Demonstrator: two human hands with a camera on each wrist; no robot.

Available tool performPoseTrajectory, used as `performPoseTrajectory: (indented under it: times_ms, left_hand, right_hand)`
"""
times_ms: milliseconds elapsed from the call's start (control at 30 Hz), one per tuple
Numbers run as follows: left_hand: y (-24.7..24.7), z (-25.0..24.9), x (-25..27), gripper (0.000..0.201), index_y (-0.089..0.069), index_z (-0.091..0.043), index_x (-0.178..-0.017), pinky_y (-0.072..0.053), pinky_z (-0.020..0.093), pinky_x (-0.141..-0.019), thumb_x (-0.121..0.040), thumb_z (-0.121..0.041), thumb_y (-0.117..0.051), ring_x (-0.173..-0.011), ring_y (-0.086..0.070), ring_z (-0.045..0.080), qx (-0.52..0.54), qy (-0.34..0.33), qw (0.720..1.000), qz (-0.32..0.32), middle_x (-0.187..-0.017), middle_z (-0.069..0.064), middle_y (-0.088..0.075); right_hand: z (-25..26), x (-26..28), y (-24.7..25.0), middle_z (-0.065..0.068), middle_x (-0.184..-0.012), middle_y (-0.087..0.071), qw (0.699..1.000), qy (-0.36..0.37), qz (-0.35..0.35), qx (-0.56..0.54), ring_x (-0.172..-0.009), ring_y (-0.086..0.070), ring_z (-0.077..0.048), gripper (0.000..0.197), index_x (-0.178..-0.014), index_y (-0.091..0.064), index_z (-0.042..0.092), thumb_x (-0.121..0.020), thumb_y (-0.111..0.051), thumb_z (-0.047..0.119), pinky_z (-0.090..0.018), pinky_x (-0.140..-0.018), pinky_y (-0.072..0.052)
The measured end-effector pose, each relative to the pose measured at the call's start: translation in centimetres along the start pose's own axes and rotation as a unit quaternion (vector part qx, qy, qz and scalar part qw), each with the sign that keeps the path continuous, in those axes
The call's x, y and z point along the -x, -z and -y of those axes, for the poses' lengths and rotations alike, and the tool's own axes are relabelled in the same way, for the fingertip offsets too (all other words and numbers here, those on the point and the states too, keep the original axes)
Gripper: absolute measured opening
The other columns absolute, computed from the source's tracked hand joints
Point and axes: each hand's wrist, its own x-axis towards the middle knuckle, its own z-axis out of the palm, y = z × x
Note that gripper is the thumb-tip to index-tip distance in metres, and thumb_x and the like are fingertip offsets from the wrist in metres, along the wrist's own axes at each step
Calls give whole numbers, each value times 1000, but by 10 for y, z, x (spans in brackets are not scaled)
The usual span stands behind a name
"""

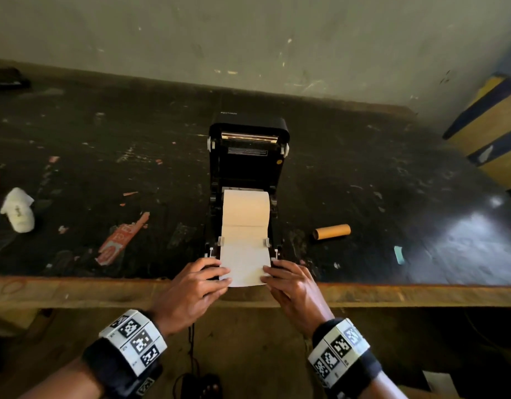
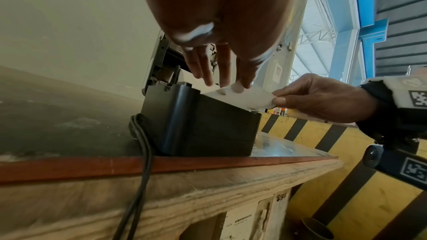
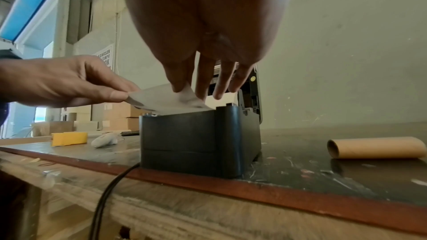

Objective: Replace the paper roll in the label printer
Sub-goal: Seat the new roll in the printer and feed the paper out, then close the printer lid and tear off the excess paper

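Note:
The black label printer (image 1: 247, 165) stands at the table's front edge with its lid raised. A white paper roll (image 1: 245, 208) lies in its bay. The paper strip (image 1: 245, 269) runs forward between the guides and past the printer's front. My left hand (image 1: 224, 276) pinches the strip's left corner and my right hand (image 1: 267, 276) pinches its right corner. In the right wrist view, the left hand's (image 3: 122, 95) thumb and forefinger hold the paper strip (image 3: 161, 101) above the printer (image 3: 198, 140). An empty cardboard core (image 1: 332, 231) lies to the printer's right.
A crumpled white item (image 1: 18, 210) and a red-and-white wrapper (image 1: 122, 240) lie left of the printer. A black cable (image 2: 143, 152) drops over the table's wooden front edge (image 1: 392, 295). A yellow-and-black striped barrier (image 1: 493, 133) stands at the right.

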Motion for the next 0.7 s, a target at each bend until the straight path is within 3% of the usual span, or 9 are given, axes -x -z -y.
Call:
performPoseTrajectory:
  times_ms: [100,200,367,467,567,633,700]
  left_hand:
    - [0,-18,11,62,-69,-23,-104,-36,25,-94,-91,-57,-20,-115,-42,3,4,0,1000,-21,-115,-8,-67]
    - [-3,-29,24,57,-68,-20,-107,-40,25,-97,-88,-55,-28,-117,-41,3,23,20,999,-14,-119,-6,-65]
    - [-8,-38,35,55,-65,-16,-112,-35,22,-101,-86,-53,-33,-119,-38,0,34,45,998,-11,-122,-3,-63]
    - [-6,-42,36,73,-62,-18,-116,-32,15,-101,-82,-69,-23,-121,-34,-4,44,62,997,-7,-125,-4,-60]
    - [8,-45,28,77,-56,-20,-123,-32,22,-105,-80,-73,-21,-124,-35,-4,49,86,995,-21,-129,-7,-57]
    - [23,-44,14,72,-54,-20,-125,-34,28,-106,-82,-70,-25,-125,-36,-3,45,84,994,-43,-129,-8,-56]
    - [39,-37,-4,67,-51,-20,-128,-31,24,-107,-83,-65,-30,-127,-34,-3,38,81,994,-61,-131,-10,-53]
  right_hand:
    - [5,14,-1,1,-118,-68,1000,14,9,-5,-120,-54,-19,24,-106,-70,19,-87,-55,19,-34,-98,-38]
    - [10,28,-2,-2,-116,-69,1000,24,6,-3,-117,-56,-21,25,-105,-71,15,-82,-60,12,-37,-97,-42]
    - [12,40,-4,-2,-125,-64,1000,13,20,-17,-124,-51,-21,28,-113,-67,16,-87,-60,8,-32,-102,-31]
    - [15,40,0,-1,-128,-61,999,5,33,-31,-127,-46,-19,28,-116,-65,17,-89,-59,11,-34,-106,-32]
    - [11,33,11,-1,-130,-60,996,6,65,-58,-129,-44,-19,37,-118,-63,18,-84,-62,4,-39,-107,-35]
    - [5,21,19,-4,-128,-61,996,11,50,-72,-127,-47,-21,41,-118,-64,17,-80,-61,1,-45,-105,-39]
    - [0,3,28,-5,-132,-58,998,-1,22,-64,-129,-45,-22,41,-123,-60,19,-83,-59,10,-48,-106,-38]
